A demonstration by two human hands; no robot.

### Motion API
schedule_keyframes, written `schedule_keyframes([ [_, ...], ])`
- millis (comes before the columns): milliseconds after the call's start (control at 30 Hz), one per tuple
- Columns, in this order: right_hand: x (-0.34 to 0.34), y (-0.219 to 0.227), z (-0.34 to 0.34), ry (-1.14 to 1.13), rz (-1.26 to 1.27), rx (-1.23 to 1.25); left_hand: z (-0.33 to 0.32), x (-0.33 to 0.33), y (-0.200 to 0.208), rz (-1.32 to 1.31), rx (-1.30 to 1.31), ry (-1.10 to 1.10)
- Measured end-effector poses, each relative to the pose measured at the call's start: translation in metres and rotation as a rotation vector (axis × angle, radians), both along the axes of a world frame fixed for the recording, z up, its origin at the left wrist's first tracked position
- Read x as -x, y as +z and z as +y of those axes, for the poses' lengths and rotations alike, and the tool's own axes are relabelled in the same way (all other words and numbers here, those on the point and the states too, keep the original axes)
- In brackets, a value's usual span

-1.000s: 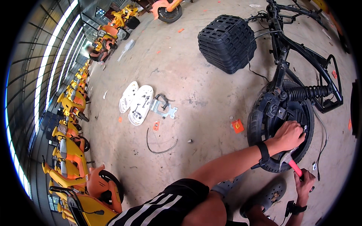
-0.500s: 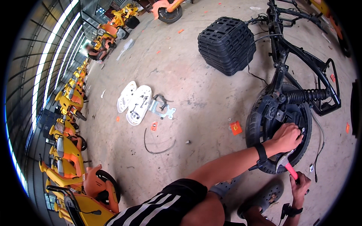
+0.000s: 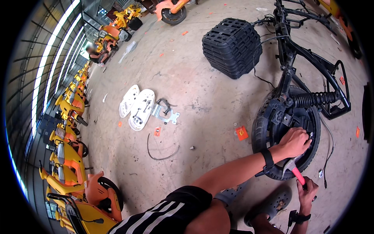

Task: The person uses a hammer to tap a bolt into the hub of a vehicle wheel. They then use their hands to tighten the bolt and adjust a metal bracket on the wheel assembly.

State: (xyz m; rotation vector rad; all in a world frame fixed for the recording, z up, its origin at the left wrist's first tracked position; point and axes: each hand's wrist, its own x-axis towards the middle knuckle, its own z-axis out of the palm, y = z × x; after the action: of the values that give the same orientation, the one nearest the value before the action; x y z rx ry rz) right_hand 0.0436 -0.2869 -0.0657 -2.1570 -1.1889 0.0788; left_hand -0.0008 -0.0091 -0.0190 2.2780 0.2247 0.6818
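1. I have the left hand (image 3: 295, 141) down inside the wheel (image 3: 259, 134), fingers curled; a small silver part (image 3: 311, 134) shows at their tips, and I cannot tell whether they are clamped on it.
2. Below those fingers and a little to their right, my right hand (image 3: 309, 191) has its fingers wrapped around the red handle of the hammer (image 3: 298, 176).
3. The grey hammer head points up and left from the right fingers, just beneath the left hand, in front of the tyre; I cannot tell whether it touches the rubber.
4. Just beyond the left fingers I see a black coil spring (image 3: 317, 99), with a bare black frame (image 3: 306, 52) reaching farther away.
5. Well beyond the left fingers and to their left, black crates (image 3: 233, 48) stand stacked on the floor (image 3: 202, 130).
6. Left of the left fingers lies an orange-red packet (image 3: 241, 133); much farther left are white shells (image 3: 142, 109) holding small dark parts, beside a metal bracket (image 3: 167, 114).
7. Right of the left fingers, a thin cable (image 3: 333, 145) trails along the floor.
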Motion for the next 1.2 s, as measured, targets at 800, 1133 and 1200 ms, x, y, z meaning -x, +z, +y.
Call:
schedule_keyframes([
  [800, 0.005, -0.008, -0.003, 0.013, -0.053, 0.001, 0.001, 0.003, -0.001, 0.045, -0.005, -0.01],
  [1133, 0.008, -0.013, -0.006, -0.026, 0.011, -0.007, 0.0, 0.003, -0.003, 0.053, -0.014, -0.01],
  [1200, 0.008, -0.014, -0.006, -0.073, 0.062, -0.001, 0.0, 0.005, -0.002, 0.053, -0.005, -0.01],
])
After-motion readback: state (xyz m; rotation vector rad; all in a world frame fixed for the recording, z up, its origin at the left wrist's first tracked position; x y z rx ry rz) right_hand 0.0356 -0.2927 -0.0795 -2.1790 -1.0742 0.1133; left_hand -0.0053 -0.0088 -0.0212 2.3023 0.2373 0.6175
